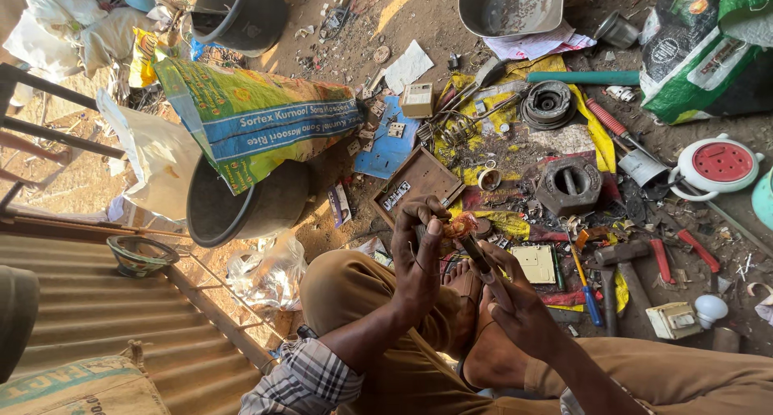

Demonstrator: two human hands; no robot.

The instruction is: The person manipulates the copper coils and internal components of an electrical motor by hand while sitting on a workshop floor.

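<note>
My left hand (419, 258) pinches a small bundle of copper wire (460, 224) between thumb and fingers, held above my lap. My right hand (519, 302) grips a dark slim tool (483, 266) whose tip meets the copper bundle from below. Both hands are over my crossed legs in tan trousers, with a bare foot (471, 290) beneath them. A checked sleeve covers my left forearm.
Scrap litters the ground ahead: a wooden tray (415, 183), a hammer (624, 262), a blue-handled screwdriver (586, 290), a metal coil (547, 103), a black tub (241, 210) under a printed sack (254, 117), a red-and-white round reel (717, 165), a metal basin (511, 8). Corrugated sheet (105, 310) lies left.
</note>
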